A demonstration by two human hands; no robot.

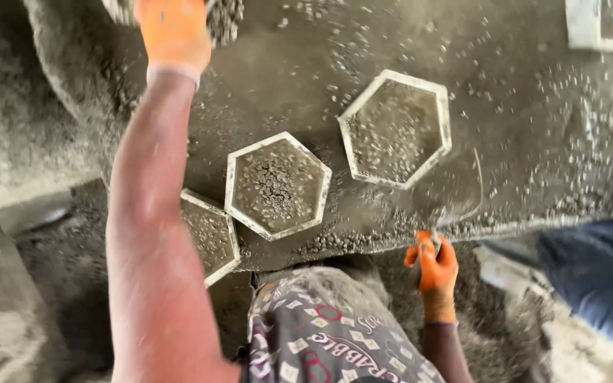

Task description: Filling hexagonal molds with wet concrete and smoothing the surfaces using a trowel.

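Your right hand, in an orange glove, is closed around the handle of a trowel. Its blade lies flat on the wet grey tabletop, just right of the nearer edge and below the right-hand hexagonal mould. The blade is smeared with the same grey mix, so its outline blurs into the surface.

Your left hand, also gloved in orange, reaches far up to the top of the view, where it touches a heap of gravelly mix. You cannot tell how far its fingers are open, since the frame cuts them off.

Between your hands sit three white hexagonal moulds, each filled with grey concrete dotted with small stones. The right-hand one is farthest from you. The middle mould is just beside it, lower and to the left, not touching. The left mould hangs at the tabletop's edge, partly hidden by your left forearm, its corner almost meeting the middle one.

Loose pebbles are scattered across the tabletop. A white rectangular mould shows at the top right corner. A blue cloth lies at the right, below the tabletop.
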